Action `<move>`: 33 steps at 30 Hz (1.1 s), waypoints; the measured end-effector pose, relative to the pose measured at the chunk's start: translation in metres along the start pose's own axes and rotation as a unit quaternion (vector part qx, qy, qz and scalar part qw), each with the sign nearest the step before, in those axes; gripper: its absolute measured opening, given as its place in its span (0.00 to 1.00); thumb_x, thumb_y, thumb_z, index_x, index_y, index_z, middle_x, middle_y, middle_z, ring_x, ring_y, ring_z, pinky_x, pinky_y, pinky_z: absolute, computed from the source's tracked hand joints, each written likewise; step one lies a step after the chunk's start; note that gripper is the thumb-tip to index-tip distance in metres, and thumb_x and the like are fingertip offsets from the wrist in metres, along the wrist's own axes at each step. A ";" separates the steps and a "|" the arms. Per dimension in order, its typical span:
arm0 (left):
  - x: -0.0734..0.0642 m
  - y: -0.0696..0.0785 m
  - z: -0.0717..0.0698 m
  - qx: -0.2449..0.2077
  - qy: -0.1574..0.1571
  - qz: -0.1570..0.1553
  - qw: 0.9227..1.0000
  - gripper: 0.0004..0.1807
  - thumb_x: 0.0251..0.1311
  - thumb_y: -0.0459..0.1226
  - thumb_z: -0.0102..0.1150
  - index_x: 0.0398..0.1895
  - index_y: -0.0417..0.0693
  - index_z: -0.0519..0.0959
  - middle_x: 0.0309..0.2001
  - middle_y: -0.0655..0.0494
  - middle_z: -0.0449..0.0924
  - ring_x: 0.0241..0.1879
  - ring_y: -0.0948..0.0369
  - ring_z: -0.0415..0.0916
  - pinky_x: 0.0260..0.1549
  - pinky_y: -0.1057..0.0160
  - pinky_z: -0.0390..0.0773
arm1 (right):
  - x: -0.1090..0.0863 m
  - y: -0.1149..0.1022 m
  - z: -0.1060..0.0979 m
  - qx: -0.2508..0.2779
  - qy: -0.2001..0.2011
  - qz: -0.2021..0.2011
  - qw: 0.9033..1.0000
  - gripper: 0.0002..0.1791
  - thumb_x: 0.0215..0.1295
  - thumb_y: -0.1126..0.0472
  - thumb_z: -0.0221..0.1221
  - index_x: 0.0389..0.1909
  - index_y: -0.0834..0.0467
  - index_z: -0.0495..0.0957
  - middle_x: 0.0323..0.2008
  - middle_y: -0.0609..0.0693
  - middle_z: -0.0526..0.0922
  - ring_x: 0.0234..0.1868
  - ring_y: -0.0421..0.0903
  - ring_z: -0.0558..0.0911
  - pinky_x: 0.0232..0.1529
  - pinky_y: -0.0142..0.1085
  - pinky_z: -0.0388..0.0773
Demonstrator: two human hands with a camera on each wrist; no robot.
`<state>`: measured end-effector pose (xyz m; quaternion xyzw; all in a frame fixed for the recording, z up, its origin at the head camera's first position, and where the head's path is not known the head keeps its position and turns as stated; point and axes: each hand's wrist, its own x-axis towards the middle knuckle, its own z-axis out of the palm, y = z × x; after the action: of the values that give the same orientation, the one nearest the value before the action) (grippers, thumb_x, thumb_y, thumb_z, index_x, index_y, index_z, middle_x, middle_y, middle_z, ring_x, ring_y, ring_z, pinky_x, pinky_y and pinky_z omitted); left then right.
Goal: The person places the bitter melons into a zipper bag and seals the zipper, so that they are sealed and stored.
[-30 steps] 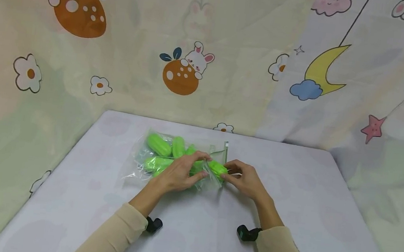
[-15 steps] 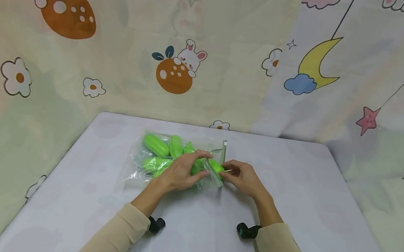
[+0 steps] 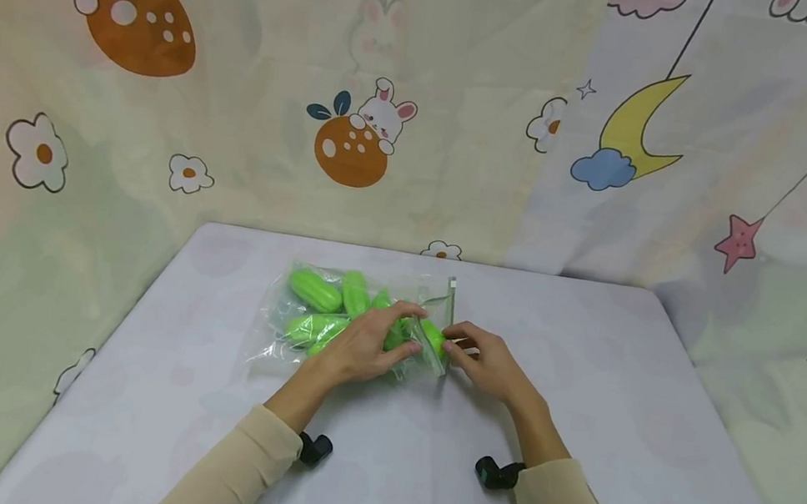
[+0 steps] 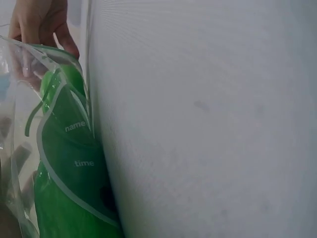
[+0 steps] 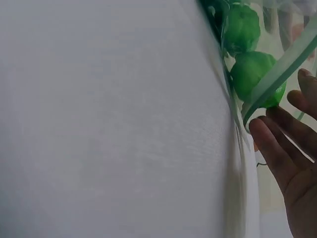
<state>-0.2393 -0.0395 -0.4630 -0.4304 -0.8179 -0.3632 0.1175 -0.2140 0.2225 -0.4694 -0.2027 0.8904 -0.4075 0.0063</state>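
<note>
A clear zip bag (image 3: pixel 258 352) lies on the table, with several bright green, vegetable-shaped pieces (image 3: pixel 316 290) inside. My left hand (image 3: pixel 365 344) reaches over the bag and holds the upper edge of its mouth, thumb and fingers spread along it. At that mouth sits another green piece (image 3: pixel 433 335); its near end meets the outstretched fingertips of my right hand (image 3: pixel 484 359). The right wrist view shows those fingers under the green zip strip (image 5: pixel 282 74), against the rounded end of the piece (image 5: pixel 255 74). Printed words mark the bag's label (image 4: pixel 74 144) in the left wrist view.
A white cloth-covered table (image 3: pixel 583 392) surrounds the bag. Behind it hangs a patterned curtain (image 3: pixel 464 125) with rabbits, flowers and a moon. Small black cameras (image 3: pixel 495 473) sit at both wrists.
The green piece at the mouth has moved left, deeper into the bag. My right fingers have loosened from around it to touching its end. The left hand stays nearly still.
</note>
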 end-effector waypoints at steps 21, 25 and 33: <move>0.006 0.003 -0.004 0.007 -0.042 -0.031 0.999 0.31 0.70 0.48 0.62 0.71 0.48 0.67 0.65 0.55 0.78 0.64 0.55 0.76 0.65 0.52 0.73 | -0.038 -0.031 0.006 -0.001 -0.066 -0.052 0.996 0.19 0.76 0.49 0.59 0.27 0.56 0.82 0.22 0.45 0.79 0.24 0.35 0.74 0.26 0.32 0.75; 0.011 0.004 -0.011 0.009 -0.068 -0.058 0.996 0.29 0.71 0.51 0.59 0.70 0.49 0.69 0.66 0.57 0.77 0.66 0.56 0.74 0.67 0.53 0.71 | -0.041 -0.032 0.007 0.008 -0.067 -0.056 0.996 0.19 0.75 0.50 0.60 0.25 0.57 0.81 0.21 0.41 0.76 0.23 0.34 0.73 0.27 0.32 0.75; 0.033 0.002 -0.029 -0.004 -0.099 -0.114 0.988 0.25 0.75 0.56 0.51 0.69 0.59 0.69 0.68 0.62 0.75 0.69 0.58 0.71 0.67 0.49 0.70 | -0.044 -0.028 0.011 0.035 -0.067 -0.059 0.995 0.17 0.75 0.54 0.61 0.25 0.57 0.80 0.21 0.37 0.74 0.23 0.35 0.73 0.25 0.30 0.73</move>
<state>-0.2607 -0.0386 -0.4249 -0.3687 -0.8678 -0.3329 -0.0081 -0.1620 0.2142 -0.4634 -0.2808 0.8600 -0.4234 0.0488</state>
